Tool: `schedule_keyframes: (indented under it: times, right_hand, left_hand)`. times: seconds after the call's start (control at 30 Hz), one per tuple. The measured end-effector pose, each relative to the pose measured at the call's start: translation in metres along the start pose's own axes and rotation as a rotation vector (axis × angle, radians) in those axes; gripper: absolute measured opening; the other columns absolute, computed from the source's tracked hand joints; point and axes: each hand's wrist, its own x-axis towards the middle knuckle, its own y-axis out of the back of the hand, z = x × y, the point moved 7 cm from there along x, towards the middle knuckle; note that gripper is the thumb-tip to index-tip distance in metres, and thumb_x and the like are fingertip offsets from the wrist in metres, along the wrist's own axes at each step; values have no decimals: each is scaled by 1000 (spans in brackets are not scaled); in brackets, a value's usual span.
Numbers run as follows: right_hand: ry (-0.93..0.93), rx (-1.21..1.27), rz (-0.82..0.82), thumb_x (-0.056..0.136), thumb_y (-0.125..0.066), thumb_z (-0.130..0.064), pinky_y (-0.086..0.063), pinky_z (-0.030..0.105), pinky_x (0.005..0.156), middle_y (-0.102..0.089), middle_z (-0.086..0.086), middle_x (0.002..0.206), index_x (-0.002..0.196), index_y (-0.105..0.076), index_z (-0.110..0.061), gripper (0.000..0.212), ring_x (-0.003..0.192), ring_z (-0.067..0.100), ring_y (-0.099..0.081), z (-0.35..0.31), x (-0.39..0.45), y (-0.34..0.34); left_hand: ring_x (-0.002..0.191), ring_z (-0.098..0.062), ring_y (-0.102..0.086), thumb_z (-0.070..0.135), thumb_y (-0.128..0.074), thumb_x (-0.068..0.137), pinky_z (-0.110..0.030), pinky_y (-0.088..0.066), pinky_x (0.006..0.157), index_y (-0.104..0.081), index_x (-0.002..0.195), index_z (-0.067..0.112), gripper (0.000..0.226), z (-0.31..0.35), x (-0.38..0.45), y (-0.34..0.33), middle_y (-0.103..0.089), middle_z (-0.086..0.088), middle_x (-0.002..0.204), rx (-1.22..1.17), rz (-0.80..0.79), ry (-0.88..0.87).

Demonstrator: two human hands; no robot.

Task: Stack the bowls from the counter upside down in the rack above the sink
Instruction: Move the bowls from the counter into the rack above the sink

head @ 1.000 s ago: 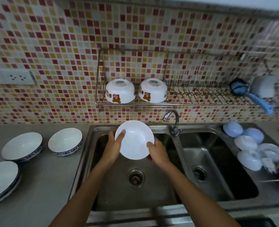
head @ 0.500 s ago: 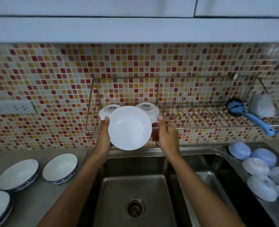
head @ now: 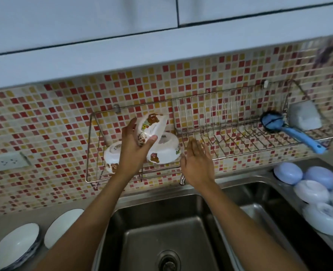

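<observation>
Left hand (head: pixel 133 149) grips a white bear-print bowl (head: pixel 151 129) by its rim, thumb across the outer wall. The bowl's tilted, mid-flip, inside the left end of the wire dish rack (head: pixel 240 133) above the steel sink (head: pixel 161 231). It hangs just over two more bear-print bowls already upside down: right one (head: pixel 166 148) close under it, left one (head: pixel 112 155) partly hidden behind the wrist. Right hand (head: pixel 197 161) is open, fingers spread, holding nothing, just beside the right bowl. Risk (judging from the tilt): a one-handed pinch w/ no support could slip, and the bowl would knock the stack or drop into the sink. Blue-rimmed bowls (head: pixel 15 249) wait on the grey tabletop (head: pixel 1 222), bottom left.
</observation>
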Motion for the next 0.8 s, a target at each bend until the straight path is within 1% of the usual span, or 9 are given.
schedule_keyframes:
  times: [0.07,0.1,0.17,0.27,0.33,0.43,0.57,0.67,0.8]
  right_hand:
    - [4,-28,0,94,-9,-42,-3,39,121,-36,14,152,146,-31,-3,68,143,24,-28,1,0,-3]
    - [4,-29,8,93,-8,-42,-4,39,121,-37,15,150,145,-33,-3,69,143,24,-31,0,-1,-3]
    - [-3,-31,26,93,-12,-42,-6,39,120,-41,16,148,143,-36,-2,69,141,25,-34,0,-1,-3]
    - [-15,-42,26,93,-16,-41,-7,41,119,-45,17,144,141,-41,0,68,138,26,-39,-1,-1,-3]
    - [-21,-52,24,93,-18,-40,-8,41,118,-48,17,142,138,-45,0,66,136,26,-42,0,-2,-2]
    - [-38,-46,19,92,-22,-39,-13,40,115,-52,17,139,136,-48,0,64,132,26,-47,-1,-2,-1]
    - [-50,-39,30,91,-26,-37,-22,37,113,-56,16,135,133,-52,0,61,126,25,-53,0,-2,0]
    - [-50,-46,39,90,-29,-35,-26,37,113,-56,16,135,133,-52,0,60,125,25,-54,0,-2,0]
    - [-44,-57,51,91,-30,-35,-28,38,113,-56,17,135,132,-53,0,59,126,25,-54,-1,-2,0]
  left_hand:
    - [130,-12,-33,43,-66,82,-27,-35,105,-25,145,22,79,1,7,-13,-30,-7,147,205,-35,-121]
    - [132,-17,-33,44,-67,81,-29,-35,107,-24,146,22,81,-1,10,-20,-30,-7,146,267,-68,-170]
    - [135,-21,-30,42,-69,81,-35,-34,111,-23,148,24,83,-6,16,-33,-30,-6,148,314,-137,-230]
    - [139,-25,-27,43,-68,80,-43,-31,113,-22,149,19,86,-20,22,-48,-28,-8,152,411,-227,-285]
    - [140,-27,-25,42,-68,80,-44,-30,114,-22,149,17,86,-28,24,-56,-27,-9,153,475,-261,-295]
    - [140,-28,-25,37,-71,79,-42,-28,115,-24,148,17,86,-35,23,-63,-28,-10,153,493,-281,-306]
    - [141,-27,-24,32,-73,79,-41,-25,116,-22,149,17,88,-43,20,-70,-27,-9,154,505,-330,-304]
    - [141,-26,-25,33,-74,77,-41,-27,116,-23,148,17,89,-52,18,-72,-28,-8,153,498,-360,-282]
    - [140,-25,-27,36,-75,76,-39,-28,115,-26,148,17,88,-57,18,-71,-31,-7,152,470,-362,-272]
